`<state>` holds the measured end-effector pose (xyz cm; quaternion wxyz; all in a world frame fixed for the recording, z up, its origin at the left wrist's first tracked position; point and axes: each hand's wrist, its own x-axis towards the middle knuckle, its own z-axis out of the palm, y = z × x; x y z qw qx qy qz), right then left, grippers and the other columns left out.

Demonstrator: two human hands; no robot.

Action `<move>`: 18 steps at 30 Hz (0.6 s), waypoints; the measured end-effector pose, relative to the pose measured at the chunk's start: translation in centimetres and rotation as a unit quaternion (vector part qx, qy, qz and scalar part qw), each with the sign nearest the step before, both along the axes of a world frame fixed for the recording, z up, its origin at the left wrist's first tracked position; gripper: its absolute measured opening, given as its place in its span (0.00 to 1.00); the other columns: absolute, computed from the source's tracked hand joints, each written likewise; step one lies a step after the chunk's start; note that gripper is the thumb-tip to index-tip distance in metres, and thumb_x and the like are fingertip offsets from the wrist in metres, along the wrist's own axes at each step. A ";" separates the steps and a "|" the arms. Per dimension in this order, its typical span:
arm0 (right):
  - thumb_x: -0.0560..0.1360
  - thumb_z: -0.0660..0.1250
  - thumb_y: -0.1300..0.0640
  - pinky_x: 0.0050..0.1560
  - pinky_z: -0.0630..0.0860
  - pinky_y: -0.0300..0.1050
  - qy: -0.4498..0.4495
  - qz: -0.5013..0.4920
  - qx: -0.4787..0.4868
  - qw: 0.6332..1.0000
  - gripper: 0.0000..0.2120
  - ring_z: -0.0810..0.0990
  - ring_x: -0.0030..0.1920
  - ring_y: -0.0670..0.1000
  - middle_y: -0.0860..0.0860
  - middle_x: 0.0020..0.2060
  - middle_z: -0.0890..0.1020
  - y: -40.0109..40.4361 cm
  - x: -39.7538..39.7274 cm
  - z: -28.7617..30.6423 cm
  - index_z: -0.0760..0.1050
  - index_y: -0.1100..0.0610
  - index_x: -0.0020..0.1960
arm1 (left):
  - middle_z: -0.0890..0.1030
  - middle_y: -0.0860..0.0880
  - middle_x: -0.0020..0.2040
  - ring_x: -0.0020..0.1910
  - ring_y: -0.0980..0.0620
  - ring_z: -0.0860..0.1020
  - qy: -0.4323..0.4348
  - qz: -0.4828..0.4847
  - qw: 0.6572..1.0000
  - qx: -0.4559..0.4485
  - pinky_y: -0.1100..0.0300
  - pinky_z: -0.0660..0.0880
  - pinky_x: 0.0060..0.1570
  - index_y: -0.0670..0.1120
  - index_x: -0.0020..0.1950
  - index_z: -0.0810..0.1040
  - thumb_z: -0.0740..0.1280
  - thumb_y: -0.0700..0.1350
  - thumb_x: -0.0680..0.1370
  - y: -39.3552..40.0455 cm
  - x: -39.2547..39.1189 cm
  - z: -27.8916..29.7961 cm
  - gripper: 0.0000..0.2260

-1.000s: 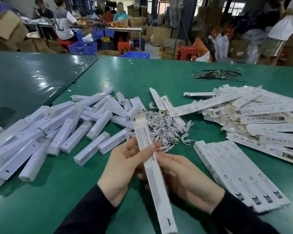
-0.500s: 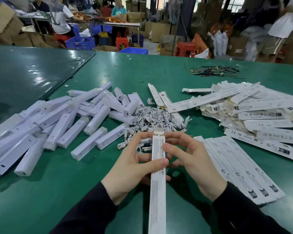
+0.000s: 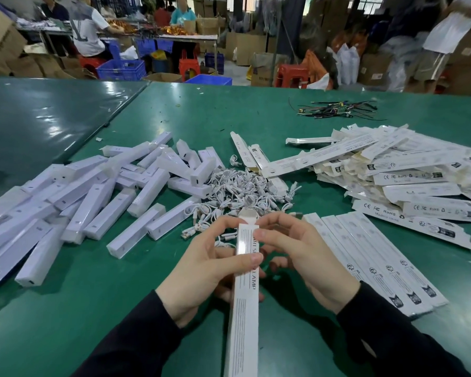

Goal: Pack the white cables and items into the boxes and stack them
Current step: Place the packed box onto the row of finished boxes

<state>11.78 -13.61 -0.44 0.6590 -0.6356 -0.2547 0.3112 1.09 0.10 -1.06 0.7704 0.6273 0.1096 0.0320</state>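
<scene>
Hands, left (image 3: 201,270) and right (image 3: 305,257), both grip long white box (image 3: 245,308), end flap (image 3: 247,216) open, contents unseen.

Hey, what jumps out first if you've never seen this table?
Both hands, left hand and right hand, grip a long white box at the near centre. Behind it lies a tangle of white cables, with white lamp sticks heaped left and flat boxes piled right.

Bare green table (image 3: 229,118) lies open beyond the cable heap (image 3: 242,191), flanked by lamp pile (image 3: 93,191) and flat boxes (image 3: 405,172).
</scene>
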 end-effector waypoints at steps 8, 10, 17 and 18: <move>0.77 0.66 0.49 0.32 0.73 0.39 0.098 -0.062 -0.020 0.993 0.12 0.79 0.35 0.48 0.53 0.40 0.85 0.3 0.1 -0.1 0.84 0.55 0.46 | 0.83 0.36 0.38 0.30 0.39 0.82 0.003 -0.048 0.999 -0.011 0.57 0.77 0.25 0.53 0.50 0.77 0.73 0.43 0.70 -0.3 -0.1 -0.2 0.11; 0.76 0.67 0.48 0.34 0.73 0.39 0.105 -0.053 -0.023 0.993 0.13 0.78 0.36 0.47 0.54 0.41 0.85 0.3 0.1 -0.1 0.86 0.55 0.44 | 0.83 0.36 0.39 0.30 0.38 0.82 0.008 -0.050 0.999 -0.009 0.56 0.78 0.25 0.52 0.51 0.76 0.73 0.44 0.70 -0.4 0.0 -0.3 0.12; 0.74 0.70 0.55 0.35 0.75 0.35 0.075 -0.049 -0.012 0.996 0.08 0.81 0.38 0.46 0.54 0.41 0.86 0.1 0.0 0.2 0.86 0.56 0.47 | 0.83 0.35 0.43 0.32 0.38 0.83 0.001 -0.048 0.999 -0.015 0.50 0.80 0.30 0.58 0.49 0.72 0.72 0.45 0.71 -0.3 0.1 -0.5 0.13; 0.74 0.70 0.56 0.36 0.75 0.36 0.069 -0.050 -0.012 0.996 0.07 0.81 0.38 0.46 0.54 0.41 0.86 0.1 0.0 0.2 0.86 0.56 0.47 | 0.83 0.34 0.43 0.32 0.38 0.82 0.000 -0.049 0.999 -0.015 0.50 0.80 0.29 0.58 0.49 0.71 0.72 0.45 0.71 -0.3 0.1 -0.6 0.13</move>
